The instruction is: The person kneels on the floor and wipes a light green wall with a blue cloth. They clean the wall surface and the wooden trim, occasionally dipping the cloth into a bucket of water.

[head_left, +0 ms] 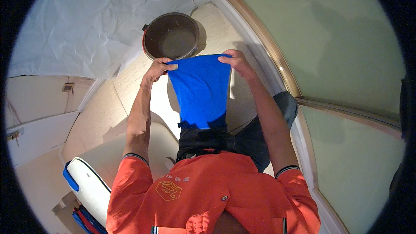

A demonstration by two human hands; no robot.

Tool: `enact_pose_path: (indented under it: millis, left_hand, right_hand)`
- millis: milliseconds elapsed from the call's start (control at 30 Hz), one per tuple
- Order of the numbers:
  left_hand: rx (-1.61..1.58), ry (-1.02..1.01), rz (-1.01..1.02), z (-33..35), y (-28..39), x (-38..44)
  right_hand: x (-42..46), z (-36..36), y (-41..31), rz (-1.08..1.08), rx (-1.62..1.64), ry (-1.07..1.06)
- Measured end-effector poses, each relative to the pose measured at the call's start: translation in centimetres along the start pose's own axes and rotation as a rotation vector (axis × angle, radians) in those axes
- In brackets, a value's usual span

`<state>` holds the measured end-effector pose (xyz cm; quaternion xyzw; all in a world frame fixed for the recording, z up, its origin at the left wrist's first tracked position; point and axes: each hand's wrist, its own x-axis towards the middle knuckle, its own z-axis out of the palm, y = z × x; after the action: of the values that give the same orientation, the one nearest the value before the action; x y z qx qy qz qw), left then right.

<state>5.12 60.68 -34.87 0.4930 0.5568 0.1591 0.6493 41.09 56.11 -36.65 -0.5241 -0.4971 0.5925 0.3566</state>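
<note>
A bright blue cloth [203, 87] hangs spread between my two hands, its lower end over my dark trousers. My left hand [160, 69] pinches its upper left corner between thumb and fingers, close to the near rim of the bucket. Its upper right corner is gripped by my right hand [236, 61]. Just beyond the cloth, a dark round bucket [171, 35] with a red handle at its left side stands on the tiled floor. No water can be made out in it.
Crumpled translucent plastic sheeting [84, 22] covers the upper left. A frosted glass partition [341, 39] with a metal frame runs along the right. At lower left are a toilet's white raised lid [91, 175], a blue cloth piece [71, 177] on its edge, and folded red and blue cloths [86, 220].
</note>
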Motion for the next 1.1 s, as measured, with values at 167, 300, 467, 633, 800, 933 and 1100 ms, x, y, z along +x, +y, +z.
enact_pose_path:
  millis: [167,300,467,633,800,933,1100]
  left_hand:
    - [-0.008,0.074,0.082,0.5,1.8,0.6]
    - [0.219,0.139,0.122,0.3,1.6,0.9]
    - [0.228,0.151,0.184,-0.1,1.3,1.2]
    - [0.148,0.129,0.215,-0.6,3.2,0.4]
    - [0.079,0.173,0.304,-2.2,7.5,-1.5]
    - [0.222,0.170,0.408,-2.3,11.8,-3.5]
    - [0.338,0.255,0.539,-1.7,18.0,-9.5]
  right_hand:
    - [-0.1,-0.1,0.1,-0.180,-0.201,0.203]
    - [0.2,-0.6,0.4,-0.174,-0.242,0.223]
    - [0.2,-1.5,0.9,-0.284,-0.286,0.213]
    - [-0.2,-2.4,-0.6,-0.217,-0.293,0.212]
    - [-1.7,-2.5,-5.8,-0.263,-0.278,0.262]
    - [-2.6,-4.0,-10.0,-0.261,-0.152,0.238]
    - [-6.4,-4.5,-17.6,-0.306,-0.292,0.283]
